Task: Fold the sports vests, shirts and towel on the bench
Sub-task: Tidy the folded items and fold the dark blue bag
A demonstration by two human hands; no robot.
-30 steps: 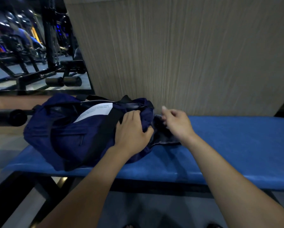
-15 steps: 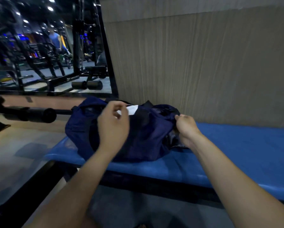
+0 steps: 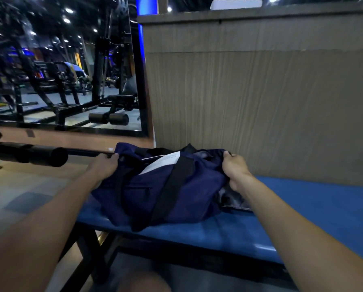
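Centre of frame: navy duffel bag on blue bench, left hand and right hand gripping opposite ends. Step: opening bag, garments presumably inside, unseen. Next: parting the opening.

Navy duffel bag, soft and slumped, lying lengthwise on the left end of the blue padded counter, close to the wood-grain wall. A black strap crosses its top and front, and a white sheet shows at the upper opening. Dark grey fabric, creased, protrudes from the bag's right end onto the counter.
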